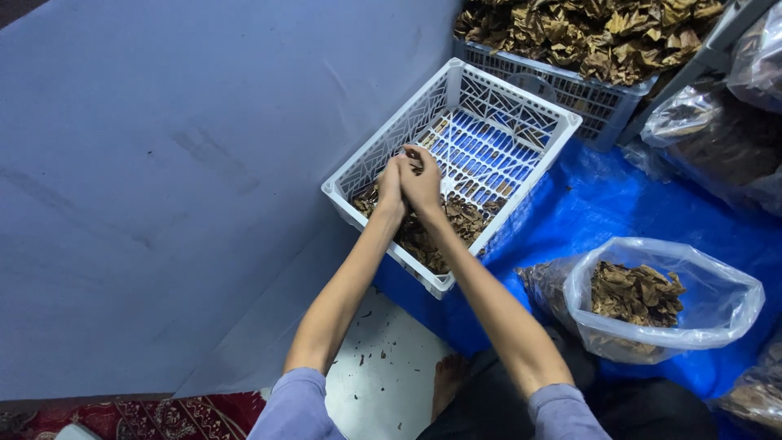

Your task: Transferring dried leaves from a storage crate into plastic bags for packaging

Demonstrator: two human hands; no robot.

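Note:
A white plastic crate (552, 116) stands tilted on a blue tarp, with dried brown leaves (456, 220) piled in its near corner. Both my hands are pressed together over that pile. My left hand (390, 189) and my right hand (422, 181) pinch a small dark piece of dried leaf (412, 154) between their fingertips, just above the crate's slatted floor.
A second crate (586, 102) heaped with dried leaves stands behind. A clear plastic bag (717, 301) holding dried leaves lies open at my right on the blue tarp (603, 212). More bags sit at the far right. A large grey sheet (163, 179) covers the left.

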